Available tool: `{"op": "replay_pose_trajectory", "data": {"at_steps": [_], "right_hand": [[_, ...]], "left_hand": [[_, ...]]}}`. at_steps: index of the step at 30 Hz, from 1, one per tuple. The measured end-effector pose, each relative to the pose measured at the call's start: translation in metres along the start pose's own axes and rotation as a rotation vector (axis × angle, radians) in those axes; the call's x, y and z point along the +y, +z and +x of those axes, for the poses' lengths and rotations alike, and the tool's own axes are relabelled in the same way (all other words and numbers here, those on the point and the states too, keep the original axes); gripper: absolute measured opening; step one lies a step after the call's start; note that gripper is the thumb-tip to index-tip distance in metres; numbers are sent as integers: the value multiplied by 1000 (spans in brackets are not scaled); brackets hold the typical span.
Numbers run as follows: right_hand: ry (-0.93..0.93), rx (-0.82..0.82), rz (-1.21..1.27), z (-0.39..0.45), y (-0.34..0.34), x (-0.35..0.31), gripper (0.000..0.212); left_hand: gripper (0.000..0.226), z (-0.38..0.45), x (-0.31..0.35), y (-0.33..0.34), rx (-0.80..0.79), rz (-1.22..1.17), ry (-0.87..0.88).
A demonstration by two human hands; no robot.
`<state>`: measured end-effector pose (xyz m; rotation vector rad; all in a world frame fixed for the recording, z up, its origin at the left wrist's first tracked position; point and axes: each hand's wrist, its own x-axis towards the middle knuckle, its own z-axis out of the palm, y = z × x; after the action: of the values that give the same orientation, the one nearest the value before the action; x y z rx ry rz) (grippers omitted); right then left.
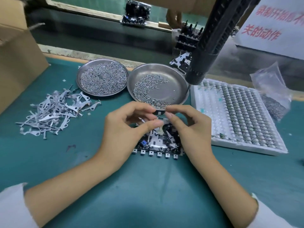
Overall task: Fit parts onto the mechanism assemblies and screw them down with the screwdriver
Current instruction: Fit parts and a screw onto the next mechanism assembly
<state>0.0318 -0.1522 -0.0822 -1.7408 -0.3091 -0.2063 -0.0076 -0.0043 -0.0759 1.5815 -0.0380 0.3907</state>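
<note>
Covering the bench, teal mat, two screw dishes, white tray, both hands' fingers pinching small part

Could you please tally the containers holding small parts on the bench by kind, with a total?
Round metal dishes of screws: 2
White foam tray of parts: 1
Clear plastic bag of parts: 1
Total: 4

Two bare forearms extend from white sleeves, with both hands, left and right, free of gloves and rings.
</note>
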Motion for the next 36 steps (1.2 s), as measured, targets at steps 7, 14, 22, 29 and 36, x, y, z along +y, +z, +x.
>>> {"op": "replay_pose_trajectory", "data": {"at_steps": [7, 14, 22, 29, 36], "right_hand": [[119, -82, 366, -5, -4, -16, 17], [126, -101, 394, -9, 2, -18, 20], [93, -102, 382, -12, 2, -19, 18], [119, -116, 405, -13, 4, -24, 18], [5, -107, 210, -9, -6, -27, 19]], "left_hand": [[32, -5, -2, 1, 38, -5, 49], [32, -5, -2, 2, 33, -55, 72], [26, -4, -3, 2, -4, -76, 88], [24, -3, -3, 1, 19, -57, 81], [18, -3, -4, 0, 27, -16, 50]]}}
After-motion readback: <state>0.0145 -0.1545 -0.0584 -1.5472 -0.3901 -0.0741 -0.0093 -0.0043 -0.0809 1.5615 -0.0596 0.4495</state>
